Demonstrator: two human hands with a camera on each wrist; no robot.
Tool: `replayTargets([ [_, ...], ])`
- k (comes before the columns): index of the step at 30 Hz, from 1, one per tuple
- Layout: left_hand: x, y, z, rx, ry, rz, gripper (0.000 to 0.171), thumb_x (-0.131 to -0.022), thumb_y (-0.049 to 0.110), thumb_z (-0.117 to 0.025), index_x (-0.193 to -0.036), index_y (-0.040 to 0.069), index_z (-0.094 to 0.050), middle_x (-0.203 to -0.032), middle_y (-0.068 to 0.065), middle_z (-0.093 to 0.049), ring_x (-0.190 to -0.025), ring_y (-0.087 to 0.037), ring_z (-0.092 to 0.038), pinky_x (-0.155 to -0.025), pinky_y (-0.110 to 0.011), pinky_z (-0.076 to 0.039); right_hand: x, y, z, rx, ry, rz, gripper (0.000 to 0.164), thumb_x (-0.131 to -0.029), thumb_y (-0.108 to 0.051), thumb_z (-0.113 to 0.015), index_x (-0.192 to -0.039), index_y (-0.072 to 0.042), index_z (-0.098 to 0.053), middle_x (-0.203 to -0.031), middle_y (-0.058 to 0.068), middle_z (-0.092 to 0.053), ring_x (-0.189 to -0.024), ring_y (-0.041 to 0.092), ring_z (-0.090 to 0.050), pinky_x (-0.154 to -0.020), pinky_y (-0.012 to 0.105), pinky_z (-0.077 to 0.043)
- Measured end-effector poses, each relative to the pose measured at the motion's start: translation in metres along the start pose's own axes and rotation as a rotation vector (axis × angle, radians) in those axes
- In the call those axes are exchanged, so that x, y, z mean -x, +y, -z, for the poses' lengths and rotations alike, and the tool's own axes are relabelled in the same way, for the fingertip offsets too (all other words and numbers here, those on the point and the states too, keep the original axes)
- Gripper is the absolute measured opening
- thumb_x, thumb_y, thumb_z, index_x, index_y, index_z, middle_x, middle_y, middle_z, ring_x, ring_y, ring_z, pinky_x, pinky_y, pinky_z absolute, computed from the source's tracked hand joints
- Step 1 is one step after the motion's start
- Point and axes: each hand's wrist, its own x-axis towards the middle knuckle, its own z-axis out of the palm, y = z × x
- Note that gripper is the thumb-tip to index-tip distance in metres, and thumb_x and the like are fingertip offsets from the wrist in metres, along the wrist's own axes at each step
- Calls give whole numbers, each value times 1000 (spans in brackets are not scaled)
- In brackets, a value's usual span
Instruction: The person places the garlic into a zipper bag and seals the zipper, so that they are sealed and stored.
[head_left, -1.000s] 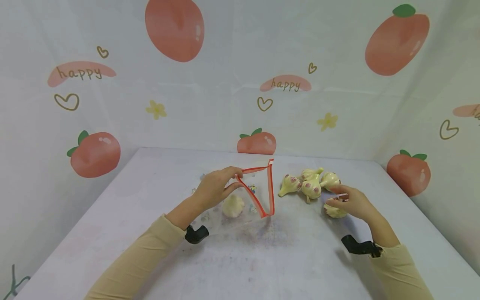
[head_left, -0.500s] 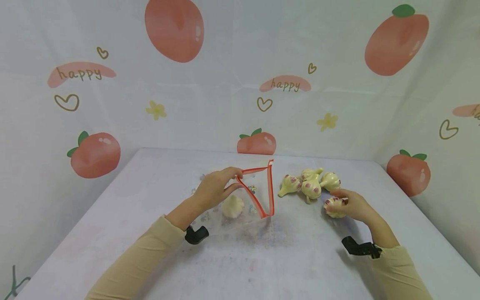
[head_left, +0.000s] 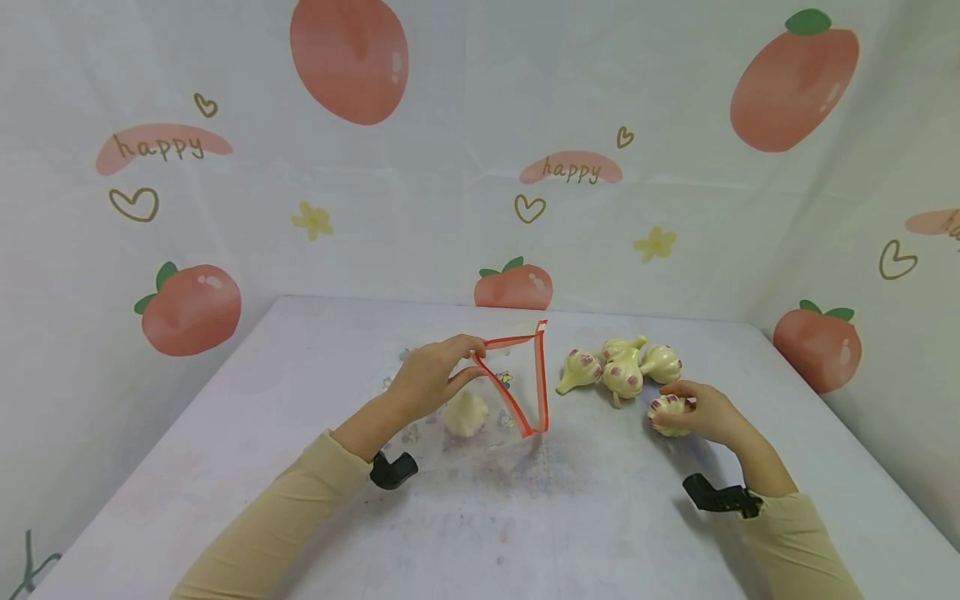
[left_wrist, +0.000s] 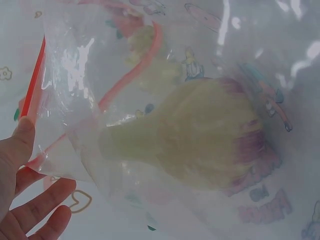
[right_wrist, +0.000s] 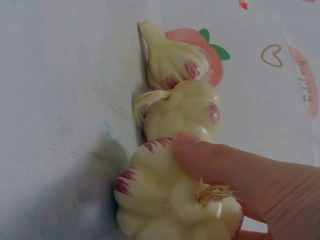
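My left hand [head_left: 429,379] pinches the red-edged rim of a clear zip bag [head_left: 525,410], whose mouth gapes toward the right. Inside the bag lies one garlic bulb [head_left: 466,413]; through the printed plastic the left wrist view shows this bulb [left_wrist: 205,135] with its long stem and purple patches. Over on the right, my right hand [head_left: 712,412] grips another garlic bulb [head_left: 669,415] between thumb and fingers. The right wrist view shows the thumb [right_wrist: 200,150] lying across that bulb [right_wrist: 170,195], near its tuft of dry roots. Its underside is hidden.
Several more garlic bulbs [head_left: 622,375] sit clustered on the white tabletop [head_left: 480,533], behind and left of my right hand. A white cloth printed with fruit [head_left: 513,286] stands behind the table and along its sides.
My right hand has lowered slightly and its thumb and fingers have closed on the nearest garlic bulb. The left hand and the bag stay almost where they were.
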Motion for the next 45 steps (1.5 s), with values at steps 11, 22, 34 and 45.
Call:
replayTargets([
  [11, 0, 0, -1, 7, -1, 13, 26, -82, 15, -71, -103, 8, -58, -95, -2, -68, -82, -19, -68, -62, -29, -52, 2, -2, 1, -10, 9, -15, 63, -77, -38, -74, -121, 3, -54, -125, 32, -49, -103, 39, -50, -78, 46, -46],
  [22, 0, 0, -1, 9, 0, 11, 27, -81, 15, -71, -104, 8, -58, -95, -2, -68, -81, -19, -68, -61, -27, -51, 6, -8, 6, 14, 76, 34, 60, -76, -34, -76, -119, 3, -56, -121, 31, -54, -97, 34, -53, -72, 35, -45],
  [34, 0, 1, -1, 16, 0, 13, 28, -81, 15, -72, -105, 8, -59, -95, -2, -68, -82, -19, -68, -63, -28, -52, 11, -21, 13, 7, 129, 79, 58, -76, -30, -77, -119, 3, -56, -119, 31, -55, -91, 30, -51, -67, 30, -41],
  [45, 1, 0, -2, -1, 1, 6, 27, -83, 18, -70, -105, 8, -59, -95, -2, -68, -81, -17, -67, -63, -27, -52, 13, -33, 15, -4, 162, 98, 57, -77, -31, -76, -120, 2, -57, -117, 27, -57, -88, 26, -50, -67, 29, -41],
])
